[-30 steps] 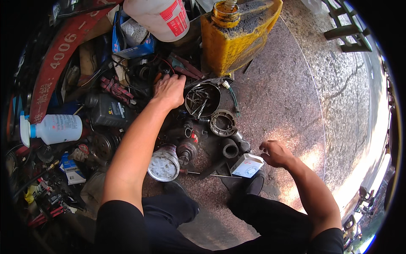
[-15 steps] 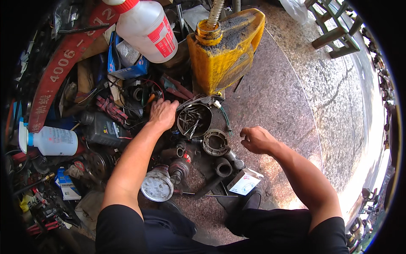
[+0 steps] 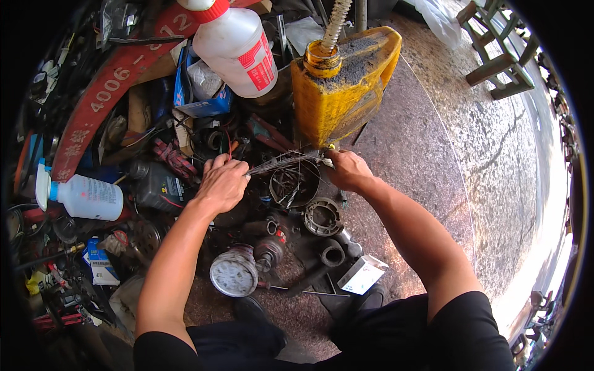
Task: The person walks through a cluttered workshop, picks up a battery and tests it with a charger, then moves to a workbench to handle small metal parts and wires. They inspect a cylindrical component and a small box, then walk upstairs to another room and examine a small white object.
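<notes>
A bundle of long thin wires (image 3: 284, 161) spans a round tin of small metal pieces (image 3: 291, 185). My left hand (image 3: 223, 184) is closed on the bundle at the left. At the other end, beside the base of the grimy yellow jerrycan (image 3: 337, 99), my right hand (image 3: 348, 170) pinches it near a pale fitting. A cast metal ring (image 3: 321, 216), a short dark tube (image 3: 332, 252) and a round white-lidded can (image 3: 234, 273) lie below my hands.
Dense clutter on the left includes a spray bottle (image 3: 90, 196), a dark oil bottle (image 3: 158, 185), a blue box (image 3: 204, 106) and a red painted strip (image 3: 105, 93). A white jug (image 3: 232, 52) stands behind. A metal rack (image 3: 498, 68) is at upper right, a small white box (image 3: 362, 274) by my foot.
My right hand has come up and leftward from near the small white box onto the wires. My left hand has shifted left and toward me, and the bundle now stretches above the tin.
</notes>
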A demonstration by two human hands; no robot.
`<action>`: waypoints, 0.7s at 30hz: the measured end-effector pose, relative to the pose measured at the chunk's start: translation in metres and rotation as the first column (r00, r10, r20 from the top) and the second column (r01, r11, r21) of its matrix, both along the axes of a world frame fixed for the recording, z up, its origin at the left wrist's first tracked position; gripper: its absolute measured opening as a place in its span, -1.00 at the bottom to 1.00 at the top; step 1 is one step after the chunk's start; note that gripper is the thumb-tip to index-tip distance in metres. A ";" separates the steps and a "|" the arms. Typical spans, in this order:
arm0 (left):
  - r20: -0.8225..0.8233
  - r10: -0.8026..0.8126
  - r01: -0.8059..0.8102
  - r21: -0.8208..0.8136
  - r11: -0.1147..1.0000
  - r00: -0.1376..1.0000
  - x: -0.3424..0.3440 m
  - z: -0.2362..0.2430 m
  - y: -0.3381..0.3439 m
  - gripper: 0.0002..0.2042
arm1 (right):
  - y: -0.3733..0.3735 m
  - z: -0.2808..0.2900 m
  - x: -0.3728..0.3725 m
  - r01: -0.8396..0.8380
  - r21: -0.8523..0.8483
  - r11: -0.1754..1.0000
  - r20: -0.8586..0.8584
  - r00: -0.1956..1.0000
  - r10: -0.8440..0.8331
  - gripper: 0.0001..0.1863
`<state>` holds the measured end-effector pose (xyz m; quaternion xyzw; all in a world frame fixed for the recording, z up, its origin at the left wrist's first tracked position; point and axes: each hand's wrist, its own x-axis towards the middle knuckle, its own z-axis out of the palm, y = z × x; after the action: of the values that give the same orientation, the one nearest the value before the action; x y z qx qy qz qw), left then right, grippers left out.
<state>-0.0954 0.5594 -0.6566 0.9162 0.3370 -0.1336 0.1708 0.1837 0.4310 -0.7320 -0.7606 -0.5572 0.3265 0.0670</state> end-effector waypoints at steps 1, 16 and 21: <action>0.034 0.012 -0.012 0.011 1.000 0.999 -0.003 0.003 0.000 -0.79 | 0.003 -0.001 -0.003 -0.001 -0.024 1.000 -0.039 0.999 0.000 -0.66; 0.569 -0.248 0.073 0.311 0.947 0.784 0.022 0.055 -0.012 -0.93 | -0.002 0.134 -0.012 -0.023 0.636 0.771 -0.413 0.834 0.365 -0.48; 0.634 -0.211 0.088 0.220 0.971 0.744 0.040 0.087 -0.030 -0.95 | -0.015 0.174 -0.015 0.078 0.493 0.866 -0.634 0.715 0.296 -0.73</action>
<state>-0.0554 0.5295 -0.5695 0.9405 0.1916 0.2112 0.1849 0.1683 0.4163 -0.5578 -0.5053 -0.6001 0.4386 0.4385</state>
